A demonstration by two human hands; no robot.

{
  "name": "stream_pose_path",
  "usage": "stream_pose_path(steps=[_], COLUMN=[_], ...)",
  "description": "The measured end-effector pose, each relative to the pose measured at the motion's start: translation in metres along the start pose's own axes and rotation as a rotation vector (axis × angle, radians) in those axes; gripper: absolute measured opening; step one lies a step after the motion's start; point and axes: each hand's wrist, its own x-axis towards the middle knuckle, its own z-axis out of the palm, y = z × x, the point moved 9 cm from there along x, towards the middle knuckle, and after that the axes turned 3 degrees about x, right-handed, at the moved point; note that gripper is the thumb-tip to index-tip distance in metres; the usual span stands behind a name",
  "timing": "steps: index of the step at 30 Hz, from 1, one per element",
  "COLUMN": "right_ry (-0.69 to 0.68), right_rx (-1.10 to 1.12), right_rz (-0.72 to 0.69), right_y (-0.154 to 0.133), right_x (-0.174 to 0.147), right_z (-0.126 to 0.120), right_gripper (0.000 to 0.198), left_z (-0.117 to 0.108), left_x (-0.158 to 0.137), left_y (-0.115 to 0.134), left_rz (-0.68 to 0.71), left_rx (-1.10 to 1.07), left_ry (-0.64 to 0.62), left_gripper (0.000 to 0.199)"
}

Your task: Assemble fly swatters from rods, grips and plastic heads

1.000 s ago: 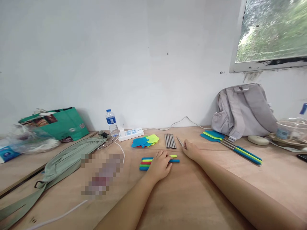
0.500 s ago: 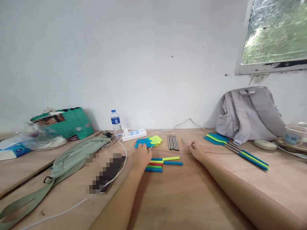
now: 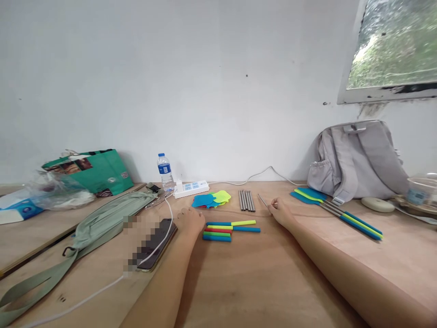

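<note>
My right hand [image 3: 279,212] pinches the near end of a thin metal rod [image 3: 262,200], which points up and left. Left of that rod lies a row of several metal tubes [image 3: 247,201]. My left hand [image 3: 189,221] rests on the table beside the phone, fingers apart and holding nothing visible. Just beyond it is a pile of flat plastic heads, blue [image 3: 204,200] and yellow-green [image 3: 221,197], with a little red showing beneath. Several coloured handle tubes [image 3: 218,234] in blue, yellow, red and green lie between my hands. At the right are assembled fly-swatter-like pieces [image 3: 358,224].
A phone [image 3: 159,246] with a white cable lies left of my left arm, near a grey-green waist bag [image 3: 105,223]. Along the wall stand a green bag [image 3: 99,173], water bottle [image 3: 165,172], power strip [image 3: 191,188] and grey backpack [image 3: 358,159]. A plastic tub [image 3: 421,191] is far right.
My left hand has drawn back leftward from the blue heads, uncovering them and the left ends of the coloured handles. My right hand stays in place with the rod. The view has tilted slightly.
</note>
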Motion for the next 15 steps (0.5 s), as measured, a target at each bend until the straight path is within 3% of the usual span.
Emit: stream_pose_path(steps=[2, 4, 8, 11, 15], right_ry=[0.016, 0.040, 0.099, 0.129, 0.127], right_rx=[0.033, 0.076, 0.182, 0.274, 0.401], right_rz=[0.018, 0.038, 0.074, 0.086, 0.085], right_y=[0.004, 0.008, 0.016, 0.015, 0.008], right_x=[0.002, 0.005, 0.008, 0.009, 0.007], right_z=[-0.002, -0.004, -0.010, -0.014, -0.017], right_gripper=[0.014, 0.015, 0.017, 0.018, 0.024], left_z=[-0.009, -0.020, -0.033, -0.029, -0.017], left_x=[-0.006, -0.016, -0.057, -0.090, -0.110], left_y=[0.007, 0.025, 0.082, 0.116, 0.134], left_rz=[0.025, 0.135, 0.543, 0.803, 0.939], left_rx=[0.000, -0.010, -0.076, -0.148, -0.164], left_ry=[0.037, 0.097, 0.162, 0.141, 0.110], left_gripper=[0.032, 0.033, 0.025, 0.020, 0.022])
